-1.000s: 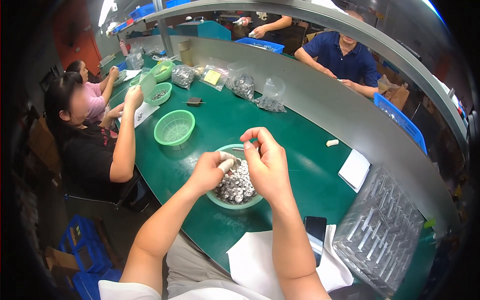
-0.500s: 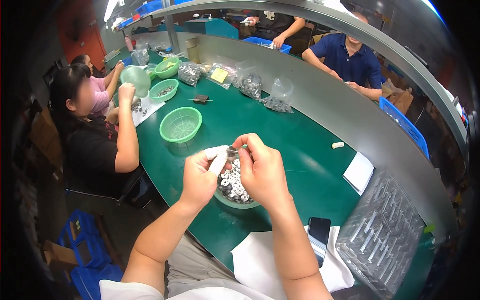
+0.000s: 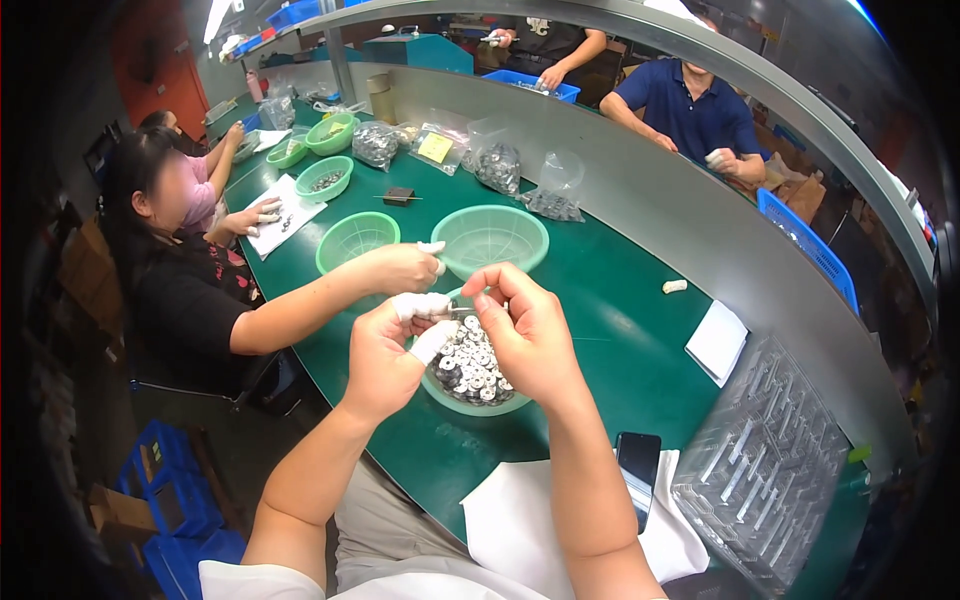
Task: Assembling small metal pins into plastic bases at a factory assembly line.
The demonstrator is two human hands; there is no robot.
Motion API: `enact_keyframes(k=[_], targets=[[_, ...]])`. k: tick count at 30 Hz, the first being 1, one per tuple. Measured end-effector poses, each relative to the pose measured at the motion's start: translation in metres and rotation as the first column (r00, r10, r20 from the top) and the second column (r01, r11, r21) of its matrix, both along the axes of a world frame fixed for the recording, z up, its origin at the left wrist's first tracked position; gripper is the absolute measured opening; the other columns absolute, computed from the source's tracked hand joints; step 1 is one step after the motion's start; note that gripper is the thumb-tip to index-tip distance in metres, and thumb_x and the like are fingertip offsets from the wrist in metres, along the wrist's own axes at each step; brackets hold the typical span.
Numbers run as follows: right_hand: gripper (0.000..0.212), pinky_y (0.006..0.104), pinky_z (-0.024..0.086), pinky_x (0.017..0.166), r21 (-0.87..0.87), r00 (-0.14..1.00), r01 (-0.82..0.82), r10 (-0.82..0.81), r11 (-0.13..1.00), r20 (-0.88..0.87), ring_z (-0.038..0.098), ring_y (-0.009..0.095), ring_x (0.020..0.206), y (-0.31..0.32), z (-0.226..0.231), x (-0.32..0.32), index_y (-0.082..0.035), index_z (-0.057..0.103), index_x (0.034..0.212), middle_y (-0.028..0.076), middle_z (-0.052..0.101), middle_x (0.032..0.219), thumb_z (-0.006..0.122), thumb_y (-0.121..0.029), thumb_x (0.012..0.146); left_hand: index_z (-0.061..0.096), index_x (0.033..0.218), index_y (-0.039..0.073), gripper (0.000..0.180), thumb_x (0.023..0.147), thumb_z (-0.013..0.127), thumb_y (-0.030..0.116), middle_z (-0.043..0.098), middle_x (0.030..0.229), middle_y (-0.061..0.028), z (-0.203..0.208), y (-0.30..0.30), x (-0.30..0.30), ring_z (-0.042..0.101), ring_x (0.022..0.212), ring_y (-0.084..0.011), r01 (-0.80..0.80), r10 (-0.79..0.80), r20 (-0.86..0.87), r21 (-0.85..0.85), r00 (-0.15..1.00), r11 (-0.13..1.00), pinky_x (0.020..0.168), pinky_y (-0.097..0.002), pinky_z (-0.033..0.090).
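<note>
My left hand (image 3: 385,345), with white finger cots on thumb and forefinger, and my right hand (image 3: 525,330) meet above a pale green bowl (image 3: 478,402) full of small silvery ring-shaped parts (image 3: 468,365). Between the fingertips of both hands I pinch a small metal part (image 3: 462,311). A co-worker's hand (image 3: 405,266) reaches in from the left, holding a second, empty green bowl (image 3: 490,238) just behind mine.
A clear plastic tray (image 3: 775,470), a black phone (image 3: 637,462) on white paper (image 3: 520,520) and a white card (image 3: 717,340) lie to my right. More green bowls (image 3: 355,238) and bags of parts (image 3: 500,165) stand further along the green table. Other people work nearby.
My hands stayed together over the bowl of parts. The co-worker on the left stretched an arm toward me and brought an empty green bowl up behind my bowl.
</note>
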State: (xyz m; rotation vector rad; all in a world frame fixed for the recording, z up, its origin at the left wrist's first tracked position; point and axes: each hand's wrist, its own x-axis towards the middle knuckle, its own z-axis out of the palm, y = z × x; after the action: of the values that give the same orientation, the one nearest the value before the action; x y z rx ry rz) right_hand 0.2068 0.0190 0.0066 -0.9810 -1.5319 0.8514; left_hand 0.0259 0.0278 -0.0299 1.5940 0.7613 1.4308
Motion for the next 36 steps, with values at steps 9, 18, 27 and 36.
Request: enact_keyframes(k=[9, 18, 27, 36], targets=[[0.010, 0.0191, 0.027, 0.052, -0.132, 0.917, -0.290, 0.236, 0.948, -0.323, 0.035, -0.002, 0.060, 0.002, -0.005, 0.000, -0.003, 0.059, 0.107, -0.009, 0.046, 0.073, 0.052, -0.007, 0.100, 0.067, 0.106, 0.001, 0.025, 0.082, 0.075, 0.000, 0.068, 0.088, -0.0079, 0.024, 0.000, -0.007, 0.066, 0.075, -0.0164, -0.037, 0.182, -0.363, 0.371, 0.914, 0.928, 0.068, -0.0289, 0.053], [0.009, 0.0235, 0.035, 0.055, -0.030, 0.977, -0.149, 0.142, 0.988, -0.158, 0.045, 0.003, 0.060, -0.008, 0.007, -0.012, -0.002, 0.059, 0.104, -0.001, 0.056, 0.070, 0.053, -0.001, 0.096, 0.068, 0.096, 0.003, 0.027, 0.102, 0.057, 0.027, 0.067, 0.079, -0.0063, 0.001, 0.003, -0.007, 0.061, 0.067, -0.0148, 0.050, -0.054, -0.231, -0.024, 0.971, 0.998, 0.062, -0.0271, 0.047], [0.012, 0.0260, 0.034, 0.048, 0.161, 1.000, 0.002, -0.005, 0.987, 0.023, 0.044, 0.007, 0.049, -0.015, 0.014, -0.012, -0.001, 0.059, 0.103, 0.001, 0.051, 0.057, 0.053, 0.002, 0.093, 0.062, 0.106, 0.004, 0.035, 0.108, 0.046, 0.035, 0.067, 0.087, -0.0033, 0.002, -0.009, -0.001, 0.059, 0.069, -0.0098, 0.341, -0.243, 0.265, -0.440, 0.933, 0.831, 0.062, -0.0242, 0.045], [0.010, 0.0286, 0.041, 0.050, 0.172, 0.994, 0.078, -0.090, 0.982, 0.065, 0.055, 0.012, 0.050, -0.013, 0.009, -0.012, -0.001, 0.058, 0.100, 0.008, 0.059, 0.061, 0.054, 0.001, 0.091, 0.060, 0.116, 0.004, 0.055, 0.108, 0.031, 0.051, 0.068, 0.089, -0.0063, -0.009, -0.008, 0.003, 0.058, 0.069, -0.0121, 0.404, -0.243, 0.344, -0.552, 0.907, 0.729, 0.064, -0.0250, 0.045]])
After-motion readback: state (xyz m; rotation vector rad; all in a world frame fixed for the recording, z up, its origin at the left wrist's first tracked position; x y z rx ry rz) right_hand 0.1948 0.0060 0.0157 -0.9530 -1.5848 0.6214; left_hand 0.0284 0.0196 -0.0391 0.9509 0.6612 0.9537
